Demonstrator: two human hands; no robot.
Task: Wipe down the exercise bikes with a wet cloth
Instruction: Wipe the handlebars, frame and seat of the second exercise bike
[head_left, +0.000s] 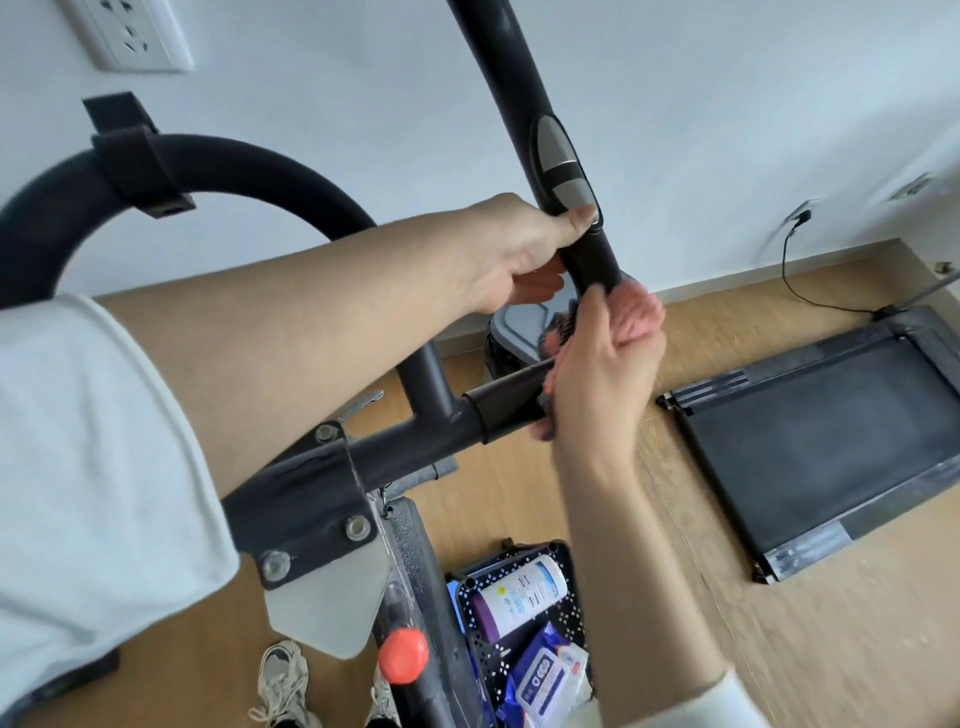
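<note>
Head camera view, looking down over a grey-framed exercise bike (410, 545). A person's left hand (519, 249) wraps fingers and thumb round a smooth black tubular handlebar upright (498, 67). The thumb lies at the lower edge of the brushed-silver oval sensor plates (553, 143) set into the tube.

The right hand (597, 379) is curled round a fluffy pink cloth (641, 312), bunched against the lower end of the same tube, just under the left hand (the cloth is blurred, so its wetness cannot be told).

To do this stroke well, the left hand should probably steady the tube. The cloth then wraps fully round it and draws along its length, the wrist turning to reach the far side. The seams round the sensor plates and the joint with the matte black crossbar (509, 410) likely need extra passes.

A foam-padded black curved bar (249, 161) sweeps off to the left. A round orange-red plastic knob (402, 656) sits lower on the frame. On the pale wood-plank floor (779, 649) a black perforated basket (569, 608) holds a white cylindrical wipes canister (519, 592) and a glossy blue-and-white wipes packet (545, 675). A flat black treadmill (810, 441) lies well apart.
</note>
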